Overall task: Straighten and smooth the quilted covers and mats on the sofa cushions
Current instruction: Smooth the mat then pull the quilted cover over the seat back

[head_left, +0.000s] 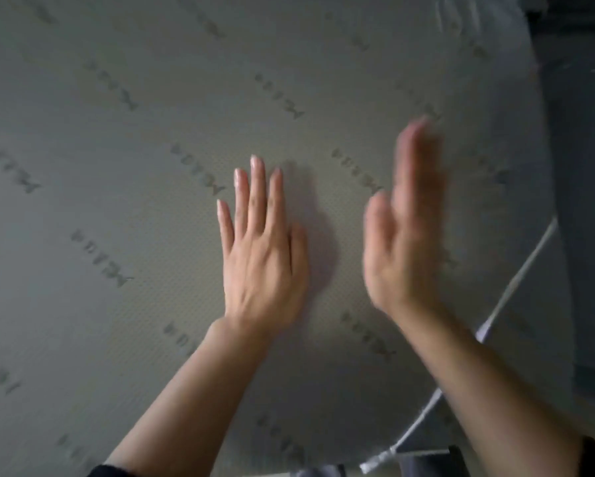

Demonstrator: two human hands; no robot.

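left hand [261, 256] flat on cover [117, 132] | right hand [402, 235] blurred, fingers straight

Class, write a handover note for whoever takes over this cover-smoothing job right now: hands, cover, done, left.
Left hand: open, flat on the grey-green quilted cover with printed lettering.
Right hand: open, fingers straight, blurred, edge-on beside it; contact unclear.
Cover lies spread; its white piped edge runs at the right.
Done: the visible stretch looks smooth.
Left: probably the edges and whatever is out of view.
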